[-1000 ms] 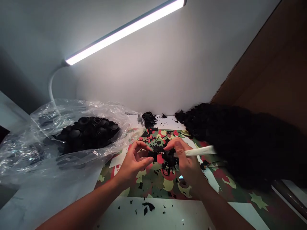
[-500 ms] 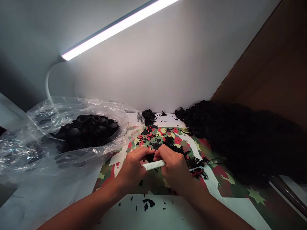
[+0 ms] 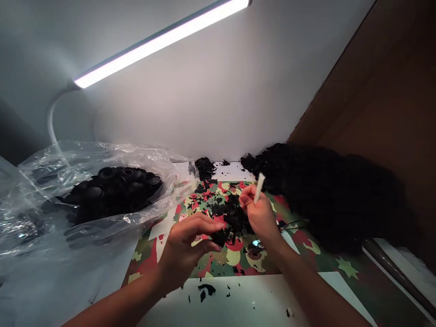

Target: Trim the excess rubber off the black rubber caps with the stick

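My left hand [image 3: 190,240] is closed with thumb and fingertips on a black rubber piece [image 3: 221,237], partly hidden by the fingers. My right hand [image 3: 260,213] is curled around a white stick-like handle [image 3: 259,187], whose upper end points up out of the fist; whether it carries a blade is hidden. Between the hands lies a heap of black rubber scraps [image 3: 233,211], on a camouflage-patterned sheet [image 3: 235,259]. A small shiny object [image 3: 255,245] lies under my right wrist, too unclear to name.
At left, an open clear plastic bag [image 3: 136,218] holds many round black rubber parts [image 3: 112,190]. A large dark pile [image 3: 327,195] stands at right by a brown cardboard panel [image 3: 374,113]. A lit lamp [image 3: 163,43] hangs above. Loose scraps [image 3: 206,289] lie in front.
My hands have moved apart. The right hand has lifted up and to the right, its white handle turning from level to upright. My left hand stays low with the black piece.
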`<state>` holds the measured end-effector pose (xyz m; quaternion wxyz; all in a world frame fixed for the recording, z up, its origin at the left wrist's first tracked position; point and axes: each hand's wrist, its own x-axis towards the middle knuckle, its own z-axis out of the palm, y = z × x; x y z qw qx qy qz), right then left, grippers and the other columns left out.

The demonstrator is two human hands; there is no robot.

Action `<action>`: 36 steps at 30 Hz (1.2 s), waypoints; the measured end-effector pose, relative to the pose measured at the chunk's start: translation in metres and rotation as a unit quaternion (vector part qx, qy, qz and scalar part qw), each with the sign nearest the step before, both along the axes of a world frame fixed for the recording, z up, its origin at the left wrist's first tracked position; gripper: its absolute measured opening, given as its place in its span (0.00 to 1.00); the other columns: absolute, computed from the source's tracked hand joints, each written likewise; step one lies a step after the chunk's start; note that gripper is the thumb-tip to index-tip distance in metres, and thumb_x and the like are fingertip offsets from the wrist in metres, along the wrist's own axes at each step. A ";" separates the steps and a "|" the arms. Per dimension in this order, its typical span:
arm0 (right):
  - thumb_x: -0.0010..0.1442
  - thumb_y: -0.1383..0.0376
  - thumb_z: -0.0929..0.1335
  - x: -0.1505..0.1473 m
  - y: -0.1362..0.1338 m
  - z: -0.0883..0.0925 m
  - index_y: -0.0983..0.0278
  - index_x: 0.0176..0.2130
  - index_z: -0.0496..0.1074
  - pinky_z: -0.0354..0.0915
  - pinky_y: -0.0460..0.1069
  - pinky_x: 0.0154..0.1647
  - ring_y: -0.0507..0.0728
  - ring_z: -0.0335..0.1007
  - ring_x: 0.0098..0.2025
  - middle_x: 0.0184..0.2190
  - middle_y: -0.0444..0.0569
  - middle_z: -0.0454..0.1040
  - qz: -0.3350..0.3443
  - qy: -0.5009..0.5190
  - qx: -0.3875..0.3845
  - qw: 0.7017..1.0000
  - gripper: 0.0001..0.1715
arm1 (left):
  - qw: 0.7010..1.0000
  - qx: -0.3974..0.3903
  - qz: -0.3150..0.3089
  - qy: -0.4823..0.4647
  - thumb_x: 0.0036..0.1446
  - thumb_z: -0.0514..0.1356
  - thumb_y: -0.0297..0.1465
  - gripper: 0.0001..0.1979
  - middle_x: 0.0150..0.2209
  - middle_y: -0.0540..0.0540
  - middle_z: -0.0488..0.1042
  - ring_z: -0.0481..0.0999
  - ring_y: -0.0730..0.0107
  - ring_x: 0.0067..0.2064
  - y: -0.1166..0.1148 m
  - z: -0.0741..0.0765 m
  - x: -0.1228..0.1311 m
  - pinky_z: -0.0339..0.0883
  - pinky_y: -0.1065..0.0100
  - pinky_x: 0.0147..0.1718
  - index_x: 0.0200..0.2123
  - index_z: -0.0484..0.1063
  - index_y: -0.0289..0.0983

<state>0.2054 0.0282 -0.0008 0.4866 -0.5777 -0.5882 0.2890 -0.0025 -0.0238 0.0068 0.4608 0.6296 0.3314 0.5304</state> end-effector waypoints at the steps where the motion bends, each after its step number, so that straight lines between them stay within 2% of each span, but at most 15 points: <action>1: 0.60 0.63 0.65 0.004 0.002 0.001 0.60 0.29 0.66 0.58 0.48 0.28 0.54 0.62 0.25 0.23 0.42 0.69 0.033 -0.012 -0.012 0.999 0.07 | 0.999 -0.035 -0.010 -0.022 0.52 0.72 0.30 0.09 0.35 0.44 0.80 0.79 0.63 0.37 0.001 0.000 0.000 0.74 0.66 0.34 0.38 0.83 0.41; 4: 0.59 0.64 0.68 0.005 -0.001 0.004 0.61 0.34 0.74 0.64 0.51 0.38 0.58 0.71 0.35 0.33 0.46 0.77 0.118 -0.074 -0.020 0.990 0.04 | 0.988 -0.132 -0.034 -0.073 0.51 0.73 0.31 0.14 0.39 0.44 0.81 0.79 0.65 0.38 0.009 -0.002 -0.001 0.73 0.69 0.34 0.43 0.81 0.40; 6: 0.63 0.62 0.68 0.001 -0.006 0.007 0.61 0.34 0.76 0.65 0.53 0.42 0.59 0.72 0.39 0.37 0.48 0.78 0.129 -0.099 0.005 0.987 0.08 | 0.982 -0.160 -0.038 -0.087 0.52 0.72 0.31 0.15 0.42 0.43 0.81 0.79 0.66 0.39 0.015 -0.003 -0.002 0.73 0.70 0.35 0.44 0.79 0.39; 9: 0.67 0.55 0.66 -0.008 -0.015 0.009 0.61 0.34 0.76 0.66 0.51 0.37 0.58 0.71 0.35 0.34 0.48 0.76 0.144 -0.045 0.008 0.988 0.16 | 0.980 -0.175 -0.038 -0.081 0.53 0.72 0.32 0.14 0.39 0.44 0.81 0.77 0.69 0.37 0.019 -0.005 -0.002 0.71 0.71 0.34 0.43 0.77 0.38; 12: 0.63 0.56 0.71 -0.020 -0.025 0.008 0.60 0.37 0.77 0.63 0.49 0.28 0.54 0.67 0.27 0.30 0.45 0.74 0.170 0.007 -0.011 0.985 0.10 | 0.980 -0.185 -0.040 -0.058 0.52 0.72 0.32 0.15 0.33 0.47 0.79 0.75 0.70 0.33 0.018 -0.009 0.000 0.69 0.72 0.30 0.43 0.76 0.38; 14: 0.61 0.58 0.73 -0.028 -0.031 0.006 0.60 0.35 0.77 0.61 0.48 0.27 0.53 0.64 0.26 0.29 0.45 0.73 0.172 0.012 0.008 0.985 0.08 | 0.985 -0.170 -0.023 -0.035 0.48 0.74 0.32 0.17 0.34 0.47 0.79 0.76 0.69 0.34 0.018 -0.012 0.001 0.70 0.71 0.32 0.41 0.76 0.38; 16: 0.63 0.58 0.71 -0.034 -0.034 0.005 0.61 0.31 0.76 0.62 0.48 0.28 0.54 0.65 0.27 0.28 0.45 0.73 0.171 0.018 0.042 0.984 0.11 | 0.986 -0.166 -0.014 -0.022 0.45 0.75 0.31 0.17 0.35 0.46 0.79 0.76 0.68 0.35 0.017 -0.014 0.002 0.70 0.69 0.33 0.40 0.77 0.37; 18: 0.66 0.56 0.69 -0.035 -0.035 0.006 0.62 0.30 0.77 0.62 0.49 0.30 0.55 0.67 0.29 0.29 0.47 0.73 0.154 0.038 0.067 0.985 0.16 | 0.979 -0.199 -0.015 -0.026 0.44 0.75 0.30 0.17 0.35 0.46 0.80 0.75 0.70 0.31 0.019 -0.013 0.002 0.69 0.70 0.31 0.38 0.79 0.36; 23: 0.74 0.49 0.55 -0.019 -0.033 0.014 0.60 0.37 0.81 0.66 0.51 0.35 0.56 0.69 0.35 0.44 0.52 0.76 0.040 0.107 0.092 0.989 0.34 | 0.954 -0.291 0.025 -0.067 0.41 0.74 0.30 0.19 0.34 0.46 0.81 0.72 0.73 0.26 0.026 -0.008 -0.002 0.67 0.71 0.27 0.40 0.82 0.35; 26: 0.74 0.47 0.50 -0.011 -0.033 0.018 0.59 0.38 0.81 0.68 0.52 0.34 0.56 0.71 0.32 0.34 0.51 0.77 0.044 0.092 0.096 0.990 0.39 | 0.941 -0.326 0.012 -0.089 0.42 0.75 0.35 0.27 0.28 0.49 0.78 0.73 0.72 0.25 0.028 -0.010 -0.003 0.67 0.70 0.27 0.48 0.81 0.35; 27: 0.74 0.48 0.52 -0.011 -0.033 0.019 0.59 0.40 0.81 0.68 0.52 0.33 0.56 0.71 0.30 0.31 0.49 0.77 0.057 0.079 0.099 0.990 0.36 | 0.939 -0.331 0.008 -0.094 0.43 0.75 0.37 0.28 0.28 0.49 0.77 0.73 0.72 0.25 0.028 -0.011 -0.003 0.67 0.71 0.26 0.50 0.80 0.36; 29: 0.73 0.52 0.60 -0.014 -0.034 0.018 0.58 0.43 0.80 0.69 0.52 0.36 0.56 0.74 0.32 0.32 0.48 0.79 0.083 0.034 0.127 0.988 0.23 | 0.942 -0.316 0.014 -0.111 0.44 0.75 0.37 0.28 0.33 0.47 0.79 0.75 0.71 0.29 0.028 -0.013 -0.003 0.69 0.71 0.29 0.50 0.79 0.36; 32: 0.65 0.61 0.71 -0.021 -0.036 0.013 0.59 0.40 0.77 0.71 0.51 0.39 0.57 0.78 0.38 0.37 0.48 0.81 0.110 -0.010 0.171 0.979 0.05 | 0.949 -0.277 0.039 -0.142 0.40 0.78 0.34 0.24 0.38 0.45 0.80 0.77 0.68 0.36 0.031 -0.017 -0.004 0.71 0.71 0.33 0.41 0.78 0.36; 33: 0.64 0.63 0.72 -0.024 -0.037 0.011 0.59 0.38 0.76 0.71 0.50 0.38 0.57 0.78 0.38 0.38 0.48 0.81 0.119 -0.008 0.172 0.978 0.02 | 0.951 -0.270 0.044 -0.147 0.39 0.78 0.34 0.22 0.37 0.46 0.79 0.76 0.68 0.36 0.032 -0.018 -0.005 0.71 0.71 0.34 0.38 0.76 0.35; 36: 0.64 0.65 0.71 -0.027 -0.038 0.006 0.60 0.32 0.72 0.72 0.50 0.39 0.57 0.79 0.40 0.42 0.48 0.81 0.153 -0.016 0.171 0.973 0.07 | 0.956 -0.256 0.044 -0.134 0.39 0.78 0.32 0.21 0.33 0.49 0.78 0.75 0.70 0.35 0.034 -0.019 -0.006 0.70 0.72 0.34 0.34 0.73 0.35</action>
